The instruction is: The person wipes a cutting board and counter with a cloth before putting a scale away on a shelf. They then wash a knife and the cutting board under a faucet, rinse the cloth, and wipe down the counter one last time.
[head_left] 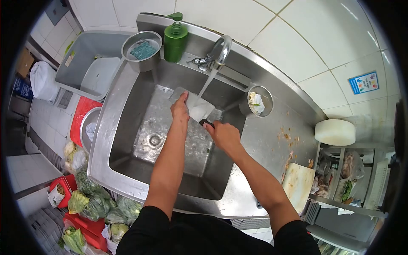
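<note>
A wide-bladed cleaver (206, 106) lies tilted under the running tap over the sink (127, 140). My right hand (225, 135) is wrapped round its black handle. At the far end of the blade, my left hand (180, 109) presses its fingers against the metal; whether anything thin sits under them is hidden. Water falls from the curved tap (224, 49) onto the blade. Below, the sink floor is wet, with suds and a round drain (155, 140).
A green pump bottle (175, 44) and a metal pot (143, 63) with a blue-green cloth stand behind the sink. To the right are a metal bowl (267, 111) of scraps, food bits and a cutting board (298, 187). Bagged vegetables (95, 204) lie on the lower left.
</note>
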Demonstrator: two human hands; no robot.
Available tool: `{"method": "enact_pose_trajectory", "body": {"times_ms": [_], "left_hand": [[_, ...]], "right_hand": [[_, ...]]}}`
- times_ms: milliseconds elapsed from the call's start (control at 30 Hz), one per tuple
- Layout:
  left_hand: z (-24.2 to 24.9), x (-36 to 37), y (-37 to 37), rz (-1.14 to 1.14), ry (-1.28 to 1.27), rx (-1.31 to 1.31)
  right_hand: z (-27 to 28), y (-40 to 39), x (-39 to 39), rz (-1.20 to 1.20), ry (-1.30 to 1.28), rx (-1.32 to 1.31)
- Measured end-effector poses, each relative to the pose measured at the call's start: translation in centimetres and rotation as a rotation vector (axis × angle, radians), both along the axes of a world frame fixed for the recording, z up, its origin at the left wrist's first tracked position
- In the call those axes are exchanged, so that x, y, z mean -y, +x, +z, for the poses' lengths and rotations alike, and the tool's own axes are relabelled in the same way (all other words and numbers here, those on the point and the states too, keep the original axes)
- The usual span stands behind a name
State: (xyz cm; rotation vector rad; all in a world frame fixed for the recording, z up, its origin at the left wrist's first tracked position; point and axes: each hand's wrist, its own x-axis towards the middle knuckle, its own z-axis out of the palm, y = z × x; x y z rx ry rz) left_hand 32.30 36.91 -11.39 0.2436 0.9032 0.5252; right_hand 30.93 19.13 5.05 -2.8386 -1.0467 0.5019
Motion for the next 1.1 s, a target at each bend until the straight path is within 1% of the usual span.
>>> {"method": "enact_pose_trajectory", "body": {"times_ms": [67, 133, 167, 233, 267, 333, 367, 400, 467, 533, 600, 667, 700, 733, 767, 800, 833, 933, 967, 1000, 1033, 1067, 1100], "left_hand": [[0.4, 0.5, 0.5, -0.020, 0.024, -0.040], [1.2, 1.1, 0.9, -0.047, 0.030, -0.168], [0.4, 0.9, 1.1, -0.055, 0.035, -0.167], [-1.9, -0.7, 1.9, -0.120, 0.212, -0.362], [-1.5, -1.9, 2.3, -0.125, 0.219, -0.361], [0.1, -4.7, 3.8, -0.153, 0.330, -0.272], [0.7, -6.3, 4.9, -0.232, 0.346, -0.147], [1.4, -7.7, 6.3, -0.318, 0.355, -0.018], [4.1, -9.3, 9.4, -0.413, 0.249, -0.018], [4.6, -10.6, 11.9, -0.435, 0.228, 0.036], [5.3, -11.8, 11.6, -0.440, 0.212, 0.077], [5.6, -10.7, 10.3, -0.462, 0.355, 0.232], [5.5, -10.7, 9.5, -0.480, 0.361, 0.215], [5.0, -10.6, 8.4, -0.525, 0.402, 0.298], [4.3, -10.3, 7.1, -0.501, 0.440, 0.298], [4.8, -9.2, 6.1, -0.478, 0.515, 0.142], [4.0, -9.1, 4.9, -0.489, 0.509, 0.039], [-3.9, -9.9, 0.0, -0.472, 0.348, -0.164], [-6.9, -10.1, -2.0, -0.484, 0.326, -0.208], [-7.7, -8.7, -4.1, -0.466, 0.317, -0.237], [-7.9, -7.4, -6.1, -0.442, 0.309, -0.270], [-8.2, -5.7, -8.0, -0.443, 0.378, -0.305], [-7.8, -3.7, -9.7, -0.437, 0.447, -0.347]], "right_hand": [[0.1, -0.3, 1.3, -0.032, 0.034, 0.013], [0.3, -0.5, 2.7, -0.050, 0.057, 0.029], [0.6, -0.8, 3.5, -0.058, 0.061, 0.031], [1.8, -1.4, 5.7, -0.100, 0.020, 0.024], [2.4, -1.7, 7.0, -0.107, 0.026, 0.024], [3.3, -2.4, 9.9, -0.237, -0.013, -0.114], [3.4, -2.8, 11.4, -0.251, -0.014, -0.116], [3.6, -3.4, 13.0, -0.306, 0.040, -0.247], [3.6, -5.0, 16.4, -0.407, 0.114, -0.503], [3.8, -6.8, 18.2, -0.426, 0.060, -0.584], [3.1, -8.3, 20.0, -0.448, 0.056, -0.614], [2.3, -9.9, 21.4, -0.478, 0.091, -0.639], [1.8, -10.7, 21.9, -0.459, 0.136, -0.624], [1.6, -11.4, 22.5, -0.450, 0.174, -0.602], [1.6, -11.9, 23.1, -0.437, 0.220, -0.563], [1.6, -12.5, 23.6, -0.416, 0.267, -0.522], [1.6, -13.2, 24.3, -0.447, 0.315, -0.487], [2.6, -14.6, 27.7, -0.634, 0.437, -0.433], [2.7, -15.1, 29.4, -0.683, 0.473, -0.354], [2.4, -15.7, 31.4, -0.728, 0.509, -0.277], [0.8, -16.8, 33.9, -0.807, 0.572, -0.142], [1.0, -17.2, 36.3, -0.888, 0.580, -0.126], [-0.3, -17.7, 39.1, -1.002, 0.604, -0.052]]}}
